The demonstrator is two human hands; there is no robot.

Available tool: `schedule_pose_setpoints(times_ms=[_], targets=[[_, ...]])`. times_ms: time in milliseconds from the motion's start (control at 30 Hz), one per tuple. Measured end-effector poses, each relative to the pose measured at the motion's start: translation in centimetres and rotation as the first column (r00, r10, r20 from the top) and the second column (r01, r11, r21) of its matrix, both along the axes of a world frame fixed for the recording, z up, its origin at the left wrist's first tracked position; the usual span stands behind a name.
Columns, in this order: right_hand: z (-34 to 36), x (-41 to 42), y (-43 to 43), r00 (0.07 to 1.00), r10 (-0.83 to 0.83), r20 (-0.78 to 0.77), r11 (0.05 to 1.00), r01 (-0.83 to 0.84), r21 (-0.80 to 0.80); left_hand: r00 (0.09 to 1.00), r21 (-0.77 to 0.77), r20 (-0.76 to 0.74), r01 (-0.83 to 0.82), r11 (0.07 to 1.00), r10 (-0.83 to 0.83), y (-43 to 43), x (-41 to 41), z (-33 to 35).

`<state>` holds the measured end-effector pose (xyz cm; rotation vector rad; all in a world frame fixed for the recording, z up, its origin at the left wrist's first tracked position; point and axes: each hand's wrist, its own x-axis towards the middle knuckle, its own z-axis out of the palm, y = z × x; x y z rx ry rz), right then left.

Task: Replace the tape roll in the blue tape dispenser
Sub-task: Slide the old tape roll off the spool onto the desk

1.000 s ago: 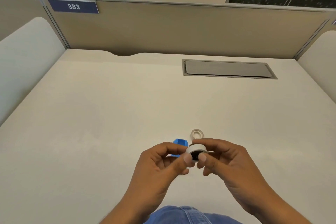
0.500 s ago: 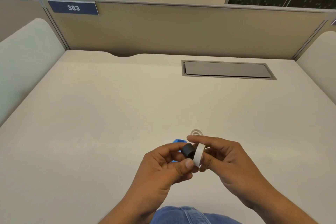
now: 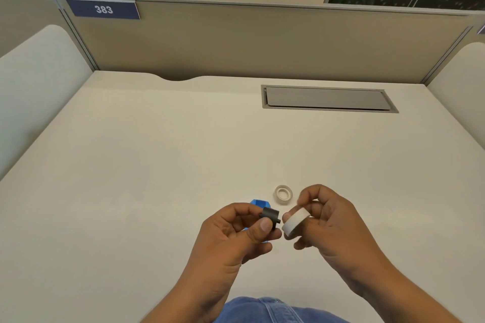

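My left hand [image 3: 236, 236] pinches a small black spool core [image 3: 270, 215] between thumb and fingers. Just to its right, my right hand [image 3: 330, 225] grips a white tape roll [image 3: 295, 221], tilted, a small gap away from the core. The blue tape dispenser [image 3: 256, 203] lies on the desk behind my left hand, mostly hidden by it. A second, thinner white tape ring [image 3: 283, 193] lies flat on the desk just beyond both hands.
The beige desk [image 3: 157, 165] has a grey cable hatch [image 3: 328, 98] at the back right. Partition walls [image 3: 262, 42] close off the back and both sides. My blue jeans [image 3: 265, 309] show at the bottom edge.
The black core was inside the white roll; my hands have pulled apart, the core staying in my left hand and the roll moving right in my right hand.
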<state>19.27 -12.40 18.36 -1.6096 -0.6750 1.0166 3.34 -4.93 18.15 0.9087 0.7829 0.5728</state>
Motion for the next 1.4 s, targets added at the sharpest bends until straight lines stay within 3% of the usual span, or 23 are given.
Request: schedule_pose_setpoints(times_ms=[167, 600, 700, 900, 1400], targets=[[-1.0, 1.1, -0.1, 0.989, -0.062, 0.130, 0.997, 0.069, -0.045, 1.000, -0.013, -0.001, -0.018, 1.000, 0.018, 0.2, 0.1, -0.2], [-9.2, 6.5, -0.7, 0.967, -0.238, 0.088, 0.944, 0.252, -0.211, 0.999, -0.038, -0.024, -0.048, 0.998, 0.047, 0.9, 0.2, -1.1], [-10.2, 7.1, -0.7, 0.956, -0.281, 0.082, 0.938, 0.292, -0.187, 0.998, -0.039, -0.030, -0.054, 0.998, 0.052, 1.3, 0.4, -1.2], [-11.6, 7.9, -0.4, 0.902, -0.377, 0.209, 0.918, 0.394, -0.049, 0.996, -0.018, -0.065, -0.069, 0.997, 0.067, 2.2, 0.7, -1.6], [-14.6, 9.5, 0.5, 0.908, -0.210, 0.362, 0.935, 0.295, -0.198, 0.994, -0.045, -0.103, -0.046, 0.998, 0.041, 3.5, 2.2, -2.6]])
